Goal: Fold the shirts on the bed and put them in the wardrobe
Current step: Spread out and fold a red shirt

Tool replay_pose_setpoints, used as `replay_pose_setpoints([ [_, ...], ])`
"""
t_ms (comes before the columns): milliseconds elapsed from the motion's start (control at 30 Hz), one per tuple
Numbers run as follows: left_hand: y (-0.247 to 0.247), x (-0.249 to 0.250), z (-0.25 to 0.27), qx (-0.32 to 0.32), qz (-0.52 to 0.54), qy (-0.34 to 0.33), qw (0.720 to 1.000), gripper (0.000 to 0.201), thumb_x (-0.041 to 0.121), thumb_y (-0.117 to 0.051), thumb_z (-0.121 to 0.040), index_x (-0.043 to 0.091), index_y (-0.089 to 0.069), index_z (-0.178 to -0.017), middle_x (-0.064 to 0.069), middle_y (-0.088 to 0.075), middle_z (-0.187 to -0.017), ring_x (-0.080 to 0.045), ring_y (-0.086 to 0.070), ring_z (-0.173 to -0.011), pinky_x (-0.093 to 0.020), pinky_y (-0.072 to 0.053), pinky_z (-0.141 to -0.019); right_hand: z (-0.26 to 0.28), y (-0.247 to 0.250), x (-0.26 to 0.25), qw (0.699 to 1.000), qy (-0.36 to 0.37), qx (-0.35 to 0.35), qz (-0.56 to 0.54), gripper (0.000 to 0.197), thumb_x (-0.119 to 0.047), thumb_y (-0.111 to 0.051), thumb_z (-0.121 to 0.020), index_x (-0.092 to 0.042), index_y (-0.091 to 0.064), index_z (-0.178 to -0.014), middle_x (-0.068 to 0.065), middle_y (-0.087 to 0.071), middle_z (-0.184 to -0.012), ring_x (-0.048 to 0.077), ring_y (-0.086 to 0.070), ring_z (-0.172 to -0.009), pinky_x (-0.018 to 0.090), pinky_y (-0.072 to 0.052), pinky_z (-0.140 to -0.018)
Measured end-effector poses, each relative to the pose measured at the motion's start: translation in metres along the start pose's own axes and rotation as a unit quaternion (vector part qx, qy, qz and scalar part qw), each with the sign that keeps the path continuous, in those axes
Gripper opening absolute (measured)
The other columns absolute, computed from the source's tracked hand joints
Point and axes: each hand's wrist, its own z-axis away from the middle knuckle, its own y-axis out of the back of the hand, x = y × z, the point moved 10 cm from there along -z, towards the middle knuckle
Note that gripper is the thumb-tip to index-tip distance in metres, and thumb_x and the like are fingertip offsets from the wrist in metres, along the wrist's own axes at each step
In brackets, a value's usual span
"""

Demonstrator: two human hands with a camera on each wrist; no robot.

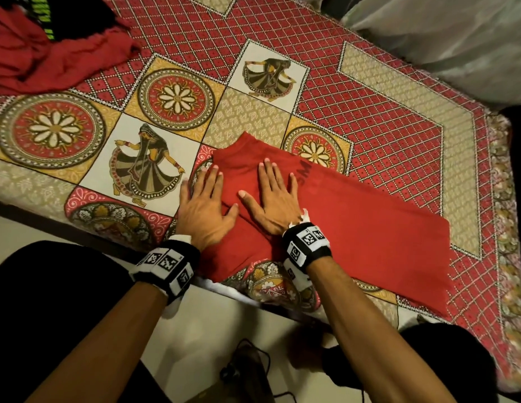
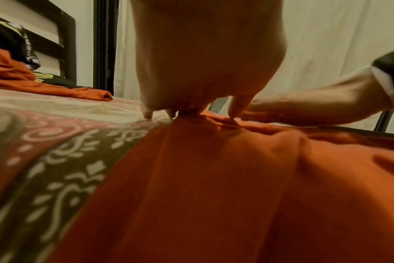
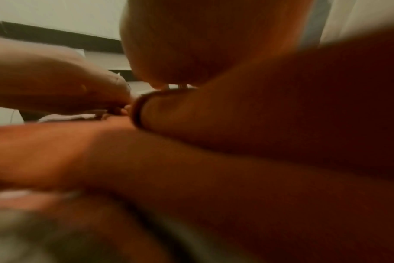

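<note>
A red shirt (image 1: 355, 222) lies partly folded into a long band on the patterned bedspread (image 1: 384, 112), its collar end toward the middle of the bed. My left hand (image 1: 205, 205) lies flat with spread fingers on the shirt's left edge, half on the bedspread. My right hand (image 1: 272, 196) presses flat on the shirt just beside it. In the left wrist view my left hand (image 2: 191, 74) touches the red shirt (image 2: 236, 195) with its fingertips. The right wrist view is blurred and filled by my right hand (image 3: 169, 44) over the red shirt (image 3: 281, 124).
A heap of unfolded clothes, red (image 1: 35, 59) and black with green print (image 1: 47, 13), lies at the bed's far left corner. A pale curtain (image 1: 457, 39) hangs beyond the bed. The bed's near edge (image 1: 239, 295) runs under my wrists, with cables on the floor (image 1: 247, 370).
</note>
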Motion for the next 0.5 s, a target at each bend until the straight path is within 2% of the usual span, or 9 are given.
replay_pose_setpoints([
  [67, 0.012, -0.002, 0.0, 0.015, 0.039, 0.023, 0.999, 0.084, 0.056, -0.032, -0.091, 0.009, -0.027, -0.16, -0.01, -0.015, -0.171, -0.025, -0.012, -0.158, -0.05, -0.008, -0.127, 0.017, 0.024, 0.0, 0.998, -0.003, 0.047, -0.05, 0.084, -0.068, -0.026, -0.102, -0.016, -0.005, -0.164, 0.0, 0.003, -0.172, 0.014, 0.004, -0.158, 0.051, 0.002, -0.127],
  [133, 0.034, -0.01, 0.006, 0.063, 0.095, 0.069, 0.991, 0.07, 0.043, -0.05, -0.094, 0.005, -0.04, -0.152, -0.019, -0.036, -0.16, -0.034, -0.033, -0.148, -0.048, -0.025, -0.12, 0.045, 0.057, 0.006, 0.982, -0.037, 0.145, -0.119, 0.073, -0.061, -0.035, -0.104, -0.018, -0.023, -0.161, 0.003, -0.02, -0.17, 0.015, -0.017, -0.156, 0.04, -0.011, -0.126],
  [167, 0.044, -0.016, 0.011, 0.086, 0.12, 0.095, 0.985, 0.062, 0.037, -0.057, -0.092, 0.004, -0.048, -0.144, -0.02, -0.047, -0.149, -0.037, -0.043, -0.137, -0.049, -0.034, -0.113, 0.067, 0.07, 0.013, 0.964, -0.076, 0.197, -0.162, 0.062, -0.055, -0.043, -0.103, -0.02, -0.039, -0.154, 0.004, -0.042, -0.159, 0.017, -0.037, -0.147, 0.036, -0.027, -0.121],
  [233, 0.053, -0.027, 0.024, 0.09, 0.159, 0.145, 0.972, 0.048, 0.034, -0.064, -0.088, 0.008, -0.055, -0.127, -0.018, -0.06, -0.127, -0.039, -0.056, -0.118, -0.047, -0.045, -0.097, 0.125, 0.074, 0.029, 0.909, -0.203, 0.259, -0.254, 0.031, -0.044, -0.057, -0.098, -0.025, -0.068, -0.12, -0.001, -0.074, -0.11, 0.015, -0.067, -0.103, 0.027, -0.049, -0.087],
  [300, 0.046, -0.036, 0.04, 0.027, 0.159, 0.192, 0.968, 0.044, 0.039, -0.066, -0.085, 0.011, -0.057, -0.117, -0.016, -0.067, -0.115, -0.038, -0.062, -0.108, -0.044, -0.048, -0.089, 0.184, 0.021, 0.047, 0.822, -0.374, 0.237, -0.359, 0.024, -0.038, -0.064, -0.093, -0.017, -0.073, -0.087, -0.003, -0.072, -0.074, 0.016, -0.065, -0.07, 0.028, -0.046, -0.064],
  [333, 0.039, -0.039, 0.049, -0.009, 0.141, 0.206, 0.968, 0.042, 0.042, -0.068, -0.083, 0.013, -0.059, -0.112, -0.016, -0.069, -0.112, -0.038, -0.064, -0.105, -0.042, -0.049, -0.087, 0.207, -0.013, 0.043, 0.768, -0.436, 0.202, -0.424, 0.029, -0.04, -0.066, -0.089, -0.013, -0.074, -0.082, 0.001, -0.073, -0.071, 0.02, -0.066, -0.067, 0.032, -0.052, -0.065],
  [400, 0.029, -0.041, 0.067, -0.061, 0.131, 0.215, 0.966, 0.038, 0.049, -0.072, -0.081, 0.018, -0.061, -0.1, -0.014, -0.07, -0.108, -0.038, -0.065, -0.104, -0.039, -0.048, -0.086, 0.224, -0.059, 0.022, 0.65, -0.472, 0.175, -0.569, 0.029, -0.036, -0.07, -0.085, -0.008, -0.077, -0.087, 0.014, -0.077, -0.081, 0.031, -0.072, -0.072, 0.045, -0.061, -0.074],
  [467, 0.02, -0.045, 0.077, -0.079, 0.157, 0.224, 0.958, 0.037, 0.051, -0.076, -0.079, 0.021, -0.058, -0.087, -0.008, -0.068, -0.097, -0.034, -0.064, -0.1, -0.035, -0.046, -0.081, 0.213, -0.072, 0.005, 0.552, -0.469, 0.182, -0.665, 0.017, -0.018, -0.072, -0.091, -0.001, -0.073, -0.095, 0.02, -0.077, -0.087, 0.027, -0.071, -0.067, 0.035, -0.058, -0.064],
  [500, 0.018, -0.047, 0.08, -0.078, 0.171, 0.229, 0.955, 0.038, 0.05, -0.078, -0.078, 0.02, -0.057, -0.081, -0.005, -0.065, -0.088, -0.031, -0.064, -0.096, -0.033, -0.043, -0.076, 0.204, -0.07, -0.003, 0.523, -0.467, 0.173, -0.692, 0.014, -0.014, -0.072, -0.092, -0.002, -0.071, -0.098, 0.018, -0.077, -0.086, 0.025, -0.069, -0.066, 0.03, -0.055, -0.059],
])
